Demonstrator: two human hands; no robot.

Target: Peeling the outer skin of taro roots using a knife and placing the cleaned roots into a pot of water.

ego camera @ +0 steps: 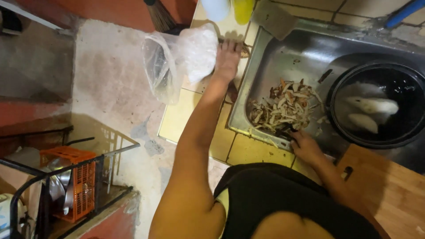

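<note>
Currently left hand (227,59) grips the clear plastic bag (177,62) at the tiled counter's (186,115) edge; bag hangs just left of the closed fingers. Right hand (305,148) reaches into the sink (274,48), fingers curled on the peel scraps (283,106). Black pot (376,104) beside them.

A single head-worn camera looks almost straight down from above the person's chest, close over their own body. It faces a steel sink (265,66) set in a tiled counter (186,115), with the concrete floor (106,79) to the left and a wooden board (389,186) at lower right. No second view shares the scene.
</note>
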